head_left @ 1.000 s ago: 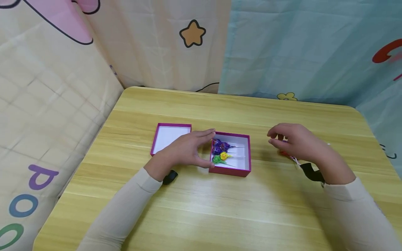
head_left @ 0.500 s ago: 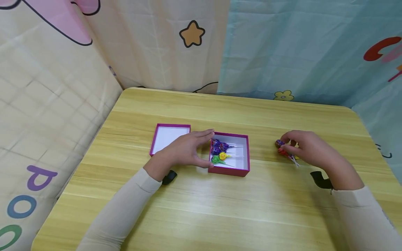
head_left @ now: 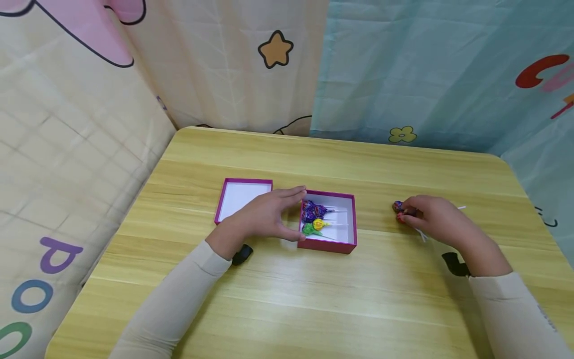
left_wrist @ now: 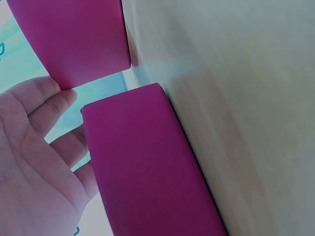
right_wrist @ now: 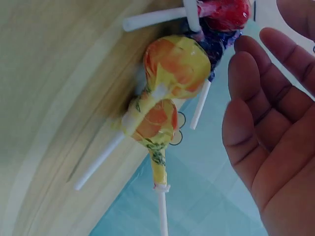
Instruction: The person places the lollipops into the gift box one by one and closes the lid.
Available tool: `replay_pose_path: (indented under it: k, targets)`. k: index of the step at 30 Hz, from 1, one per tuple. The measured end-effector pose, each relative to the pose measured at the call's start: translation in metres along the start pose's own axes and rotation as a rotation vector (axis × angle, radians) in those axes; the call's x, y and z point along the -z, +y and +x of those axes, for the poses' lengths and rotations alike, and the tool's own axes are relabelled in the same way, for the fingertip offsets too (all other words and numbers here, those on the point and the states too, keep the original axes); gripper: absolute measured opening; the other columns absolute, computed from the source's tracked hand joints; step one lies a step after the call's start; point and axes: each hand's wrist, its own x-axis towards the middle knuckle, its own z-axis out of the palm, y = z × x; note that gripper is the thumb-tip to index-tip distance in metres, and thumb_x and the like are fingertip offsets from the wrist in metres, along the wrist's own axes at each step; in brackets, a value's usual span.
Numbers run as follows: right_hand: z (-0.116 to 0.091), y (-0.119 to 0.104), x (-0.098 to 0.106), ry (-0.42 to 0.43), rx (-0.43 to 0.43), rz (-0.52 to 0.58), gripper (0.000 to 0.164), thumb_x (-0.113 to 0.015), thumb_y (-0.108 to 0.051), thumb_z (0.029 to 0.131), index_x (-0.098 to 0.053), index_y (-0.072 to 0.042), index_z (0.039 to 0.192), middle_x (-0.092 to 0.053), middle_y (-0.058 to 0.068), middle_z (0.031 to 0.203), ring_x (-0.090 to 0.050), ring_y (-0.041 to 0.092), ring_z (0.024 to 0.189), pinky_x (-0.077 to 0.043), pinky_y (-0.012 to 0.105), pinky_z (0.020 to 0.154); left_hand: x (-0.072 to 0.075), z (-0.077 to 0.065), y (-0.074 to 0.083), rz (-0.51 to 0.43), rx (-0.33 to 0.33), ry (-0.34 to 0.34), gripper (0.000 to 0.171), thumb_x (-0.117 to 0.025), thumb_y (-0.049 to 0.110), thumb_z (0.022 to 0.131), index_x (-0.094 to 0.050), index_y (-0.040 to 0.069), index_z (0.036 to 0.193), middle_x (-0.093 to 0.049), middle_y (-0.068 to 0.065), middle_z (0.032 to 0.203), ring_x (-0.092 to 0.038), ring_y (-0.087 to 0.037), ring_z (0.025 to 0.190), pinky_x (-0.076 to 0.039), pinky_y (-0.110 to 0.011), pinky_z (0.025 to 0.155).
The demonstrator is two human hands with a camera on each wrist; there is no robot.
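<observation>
My left hand [head_left: 269, 212] rests at the left side of a magenta box [head_left: 329, 245], fingertips at its far corner and thumb at its near corner. Inside lie purple lollipops [head_left: 314, 211], a yellow lollipop [head_left: 319, 224] and a green lollipop [head_left: 310, 229]. The right hand [head_left: 435, 219] is over loose lollipops, fingers loosely bent. In the right wrist view, its fingertips are beside a red lollipop [right_wrist: 227, 14] and a dark blue lollipop [right_wrist: 212, 46]; no lollipop shows between thumb and fingers. Two yellow-orange lollipops [right_wrist: 177, 66] lie nearer that camera.
A magenta lid [head_left: 237, 194] with a white inside lies left of the box, partly behind the left hand. The wooden table [head_left: 287, 299] meets printed curtains [head_left: 224, 65] at its back and left. A white stick [head_left: 462, 207] shows beyond the right hand.
My right hand has come down from above the loose lollipops, and its fingers are now among them. The left hand and the box have stayed in place.
</observation>
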Motion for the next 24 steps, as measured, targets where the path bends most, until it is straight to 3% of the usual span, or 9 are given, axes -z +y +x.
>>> replay_pose_path:
  k: [10, 17, 24]
  targets:
    - [0.001, 0.001, -0.01, -0.019, -0.009, -0.102, 0.013, -0.074, -0.016, 0.09, -0.069, -0.008, 0.098, -0.062, -0.004, 0.08, -0.055, 0.016, 0.072, -0.047, 0.04, 0.066, 0.0, -0.001, 0.001, 0.007, 0.0, 0.003, 0.103, -0.065, 0.078, 0.075, -0.037, 0.02, 0.155, -0.025, 0.007, 0.162, -0.03, -0.021, 0.146, -0.033, -0.043, 0.113]
    - [0.0, 0.001, -0.014, -0.024, -0.045, -0.103, 0.018, -0.074, -0.018, 0.09, -0.069, -0.006, 0.103, -0.064, -0.003, 0.081, -0.056, 0.017, 0.071, -0.048, 0.042, 0.067, 0.0, -0.001, 0.001, 0.01, 0.009, 0.001, 0.104, -0.064, 0.079, 0.074, -0.036, 0.021, 0.155, -0.024, 0.008, 0.162, -0.029, -0.02, 0.146, -0.033, -0.044, 0.113]
    - [0.0, 0.002, -0.015, -0.027, -0.046, -0.07, 0.014, -0.073, -0.016, 0.091, -0.069, -0.007, 0.101, -0.064, -0.004, 0.081, -0.055, 0.016, 0.071, -0.048, 0.039, 0.067, -0.001, 0.0, 0.001, 0.014, 0.019, 0.002, 0.106, -0.063, 0.082, 0.073, -0.035, 0.022, 0.156, -0.023, 0.009, 0.162, -0.029, -0.02, 0.146, -0.032, -0.044, 0.113]
